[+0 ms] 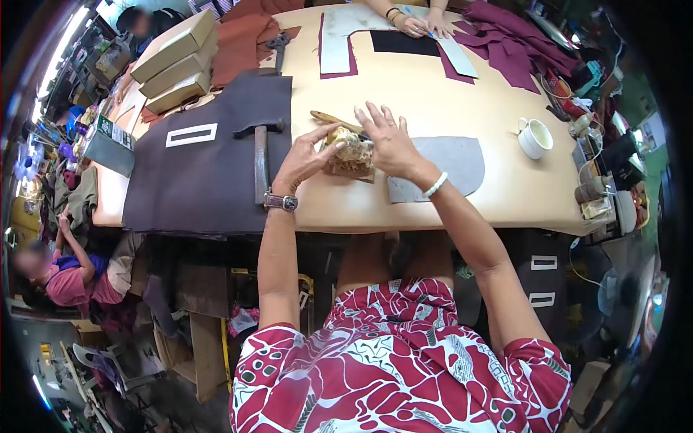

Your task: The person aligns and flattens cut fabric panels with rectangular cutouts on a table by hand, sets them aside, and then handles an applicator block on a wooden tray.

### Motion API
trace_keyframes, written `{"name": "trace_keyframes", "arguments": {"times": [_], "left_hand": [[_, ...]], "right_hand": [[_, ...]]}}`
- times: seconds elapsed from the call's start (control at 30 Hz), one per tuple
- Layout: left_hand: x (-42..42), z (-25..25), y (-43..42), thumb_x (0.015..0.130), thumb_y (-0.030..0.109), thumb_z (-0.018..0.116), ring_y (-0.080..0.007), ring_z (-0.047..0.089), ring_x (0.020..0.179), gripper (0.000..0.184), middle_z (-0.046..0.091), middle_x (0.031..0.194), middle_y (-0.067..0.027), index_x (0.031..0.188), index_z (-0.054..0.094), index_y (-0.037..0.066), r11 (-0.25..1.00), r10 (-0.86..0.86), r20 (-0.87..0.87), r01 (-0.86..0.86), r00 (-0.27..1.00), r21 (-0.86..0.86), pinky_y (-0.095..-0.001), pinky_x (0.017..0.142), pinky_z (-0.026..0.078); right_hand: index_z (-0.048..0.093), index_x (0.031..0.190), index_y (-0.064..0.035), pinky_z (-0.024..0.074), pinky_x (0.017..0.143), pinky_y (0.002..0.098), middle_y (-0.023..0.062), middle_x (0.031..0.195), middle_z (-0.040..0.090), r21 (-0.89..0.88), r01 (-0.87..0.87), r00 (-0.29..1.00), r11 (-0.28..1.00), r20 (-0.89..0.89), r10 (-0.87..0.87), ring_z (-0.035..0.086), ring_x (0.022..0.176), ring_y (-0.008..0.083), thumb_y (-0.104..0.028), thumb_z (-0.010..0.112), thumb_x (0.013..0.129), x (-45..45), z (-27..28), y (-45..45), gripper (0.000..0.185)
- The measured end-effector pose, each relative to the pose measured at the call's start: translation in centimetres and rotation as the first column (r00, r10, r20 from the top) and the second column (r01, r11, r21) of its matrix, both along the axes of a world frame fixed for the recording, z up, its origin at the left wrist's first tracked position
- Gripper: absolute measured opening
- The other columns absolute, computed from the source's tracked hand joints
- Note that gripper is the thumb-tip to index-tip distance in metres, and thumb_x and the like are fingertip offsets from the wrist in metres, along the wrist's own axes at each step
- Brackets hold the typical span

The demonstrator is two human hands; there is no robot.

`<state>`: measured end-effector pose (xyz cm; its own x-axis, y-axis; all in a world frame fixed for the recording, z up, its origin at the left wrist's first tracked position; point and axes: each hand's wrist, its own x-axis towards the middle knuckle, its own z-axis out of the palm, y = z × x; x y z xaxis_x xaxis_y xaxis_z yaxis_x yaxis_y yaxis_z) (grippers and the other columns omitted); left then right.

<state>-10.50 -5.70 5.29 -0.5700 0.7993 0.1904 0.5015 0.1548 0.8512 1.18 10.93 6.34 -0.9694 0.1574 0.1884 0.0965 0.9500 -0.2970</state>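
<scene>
My left hand (309,159) holds a rough, yellowish-white lump (351,147) between thumb and fingers, over the light table. Under the lump lies a small brown piece (355,173). At the lump's right side is my right hand (393,144), its fingers apart and pointing up and left; its palm side is hidden. Behind the lump lies a wooden-handled tool (328,117), partly covered by my hands. A grey rounded sheet (451,162) lies under my right wrist. Left of my left hand, a hammer (261,162) rests on a large dark sheet (195,180).
A white cup (535,138) stands at the right. Stacked boxes (177,61) and a metal can (108,146) are at the left. Across the table, a co-worker's hands (422,25) work over pale templates and maroon pieces. Another person (72,270) sits at far left.
</scene>
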Motion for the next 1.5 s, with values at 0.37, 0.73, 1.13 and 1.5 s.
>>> {"name": "trace_keyframes", "arguments": {"times": [0.37,0.73,1.13,1.5], "left_hand": [[2.8,-3.4,-0.6,0.077,0.013,0.073,-0.0177,0.054,0.108,0.080,0.055,0.121,-0.0141,0.140,0.026,0.001,0.960,-0.029,0.268,-0.048,0.963,0.277,-0.0292,0.091,0.045],[2.9,-4.4,0.3,0.081,0.000,0.062,-0.0138,0.057,0.100,0.044,0.059,0.111,-0.0088,0.123,0.048,-0.001,0.970,0.026,0.369,-0.113,0.929,0.216,-0.0271,0.088,0.049],[3.2,-4.2,0.5,0.079,-0.002,0.064,-0.0125,0.058,0.096,0.040,0.062,0.105,-0.0084,0.117,0.053,-0.004,0.965,0.084,0.268,-0.146,0.960,0.220,-0.0259,0.084,0.049],[2.1,-4.6,0.8,0.079,0.007,0.068,-0.0114,0.061,0.087,0.037,0.065,0.099,-0.0080,0.114,0.057,-0.001,0.984,0.081,0.211,-0.113,0.974,0.140,-0.0261,0.077,0.051]], "right_hand": [[0.034,0.138,-0.0150,0.0107,0.104,0.0634,0.0169,0.140,0.030,0.364,0.209,0.975,0.907,-0.153,-0.164,0.020,0.133,0.0396,-0.015,0.051,0.082,-0.5,-3.3,-3.1,0.059],[0.040,0.136,-0.0184,0.0121,0.103,0.0649,0.0117,0.143,0.029,0.376,0.115,0.991,0.919,0.025,-0.134,0.022,0.133,0.0396,-0.012,0.050,0.081,0.0,-1.7,-1.5,0.056],[0.048,0.125,0.0021,0.0126,0.108,0.0565,0.0125,0.131,0.033,0.804,-0.062,0.984,0.592,0.147,-0.097,0.023,0.129,0.0339,-0.021,0.055,0.078,1.2,-0.3,-3.6,0.054],[0.063,0.105,0.0011,0.0249,0.102,0.0480,0.0104,0.124,0.038,0.802,-0.059,0.998,0.594,0.066,0.010,0.031,0.121,0.0287,-0.018,0.054,0.077,3.3,-1.9,-4.0,0.036]]}}
